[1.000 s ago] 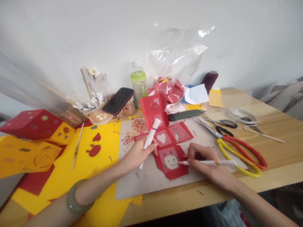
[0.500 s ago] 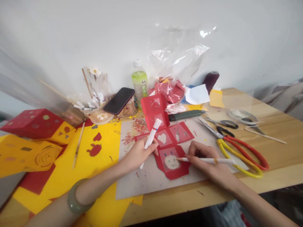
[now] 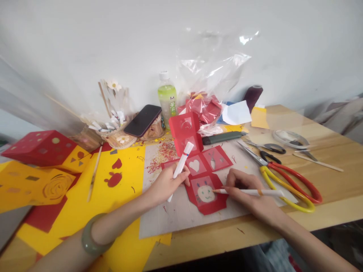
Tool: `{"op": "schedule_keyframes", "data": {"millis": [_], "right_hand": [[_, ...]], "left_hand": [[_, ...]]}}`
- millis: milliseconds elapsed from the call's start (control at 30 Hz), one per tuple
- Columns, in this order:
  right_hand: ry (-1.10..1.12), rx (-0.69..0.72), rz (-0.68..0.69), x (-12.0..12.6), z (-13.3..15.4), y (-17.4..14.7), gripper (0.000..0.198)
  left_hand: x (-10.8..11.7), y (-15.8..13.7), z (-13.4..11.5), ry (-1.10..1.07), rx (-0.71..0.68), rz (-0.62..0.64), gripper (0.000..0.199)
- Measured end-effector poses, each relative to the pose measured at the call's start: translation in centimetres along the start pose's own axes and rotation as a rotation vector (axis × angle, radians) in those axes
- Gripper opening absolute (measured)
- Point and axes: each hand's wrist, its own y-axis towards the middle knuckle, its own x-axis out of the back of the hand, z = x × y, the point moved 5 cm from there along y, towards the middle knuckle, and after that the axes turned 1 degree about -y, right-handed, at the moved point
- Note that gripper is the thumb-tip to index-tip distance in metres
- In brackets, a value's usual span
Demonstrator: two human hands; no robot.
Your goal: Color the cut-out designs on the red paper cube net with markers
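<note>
Toward the tabletop's left edge sits a red dotted box. Your left hand grips a red-banded marker beside the red paper cutout, which lies near the front edge. Your right hand pinches an orange-banded marker, tip at the drawn face; contact is unclear. Scissors lie rightmost of these.

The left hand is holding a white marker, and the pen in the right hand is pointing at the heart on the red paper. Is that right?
Not quite: the head view shows the pen in the right hand pointing at the smiling face on the red paper. The left hand is holding a white marker.
</note>
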Motion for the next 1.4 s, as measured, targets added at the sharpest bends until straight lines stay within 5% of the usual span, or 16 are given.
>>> {"op": "schedule_keyframes", "data": {"millis": [1400], "right_hand": [[-0.006,-0.012,0.014,-0.22,-0.13,0.41,0.024]], "left_hand": [[0.07,0.01,-0.02,0.053,-0.010,-0.016,0.017]]}}
